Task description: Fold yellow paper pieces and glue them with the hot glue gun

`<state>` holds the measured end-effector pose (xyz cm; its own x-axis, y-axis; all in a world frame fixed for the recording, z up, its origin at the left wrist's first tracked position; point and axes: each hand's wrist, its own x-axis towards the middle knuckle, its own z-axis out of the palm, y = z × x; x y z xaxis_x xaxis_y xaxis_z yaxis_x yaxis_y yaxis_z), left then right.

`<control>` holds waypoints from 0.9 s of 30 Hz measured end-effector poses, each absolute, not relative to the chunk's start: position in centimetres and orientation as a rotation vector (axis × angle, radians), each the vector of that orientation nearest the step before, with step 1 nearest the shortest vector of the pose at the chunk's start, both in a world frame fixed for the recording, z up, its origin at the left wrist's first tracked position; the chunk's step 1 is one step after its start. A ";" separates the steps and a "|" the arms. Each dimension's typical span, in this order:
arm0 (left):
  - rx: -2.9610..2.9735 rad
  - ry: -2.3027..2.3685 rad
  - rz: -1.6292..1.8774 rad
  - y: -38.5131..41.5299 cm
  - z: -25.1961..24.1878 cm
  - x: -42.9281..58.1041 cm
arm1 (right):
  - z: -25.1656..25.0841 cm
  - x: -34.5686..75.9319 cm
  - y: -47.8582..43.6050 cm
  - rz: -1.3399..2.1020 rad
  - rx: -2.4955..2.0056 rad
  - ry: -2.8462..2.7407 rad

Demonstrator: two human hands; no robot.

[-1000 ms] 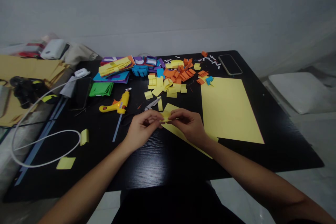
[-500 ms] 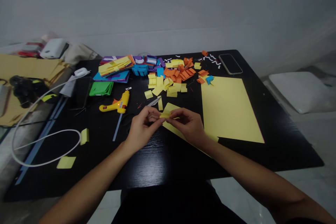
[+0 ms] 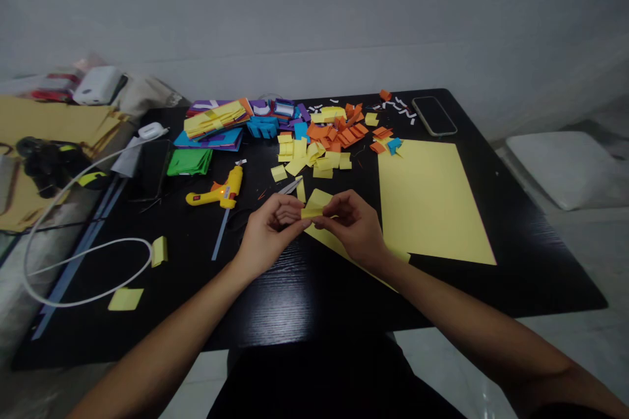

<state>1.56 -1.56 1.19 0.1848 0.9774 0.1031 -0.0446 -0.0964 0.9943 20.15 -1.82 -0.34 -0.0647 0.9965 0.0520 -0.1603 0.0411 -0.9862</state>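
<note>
Yellow and small, a paper strip spans the gap between the left hand and the right hand, each pinching an end between thumb and fingers. A narrow sheet lies beneath the right hand, a larger sheet right of it, a glue gun left of the left hand.

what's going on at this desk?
A person's left hand and right hand hold a small folded slip of yellow paper between them. A longer yellow strip lies partly under the right hand, with a large yellow sheet to its right. Beyond the hands are loose yellow pieces and orange pieces. The scissors and glue gun lie on the table, not in hand.
</note>
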 end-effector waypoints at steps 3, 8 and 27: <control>1.384 1.012 1.099 -1.6 1.3 1.5 | -0.2 20.1 -1.9 1.283 -1.021 -1.149; 1.420 1.106 1.029 -1.4 1.3 1.2 | 0.0 20.3 -1.7 1.402 -1.021 -1.135; 1.476 1.082 0.990 -1.3 1.4 1.1 | -0.5 20.5 -1.6 1.386 -1.065 -1.338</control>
<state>1.07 -1.30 1.44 0.2603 0.9643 0.0485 0.1339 -0.0858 0.9873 20.54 -1.64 -0.52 -0.2173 0.9761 0.0064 -0.0413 -0.0026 -0.9991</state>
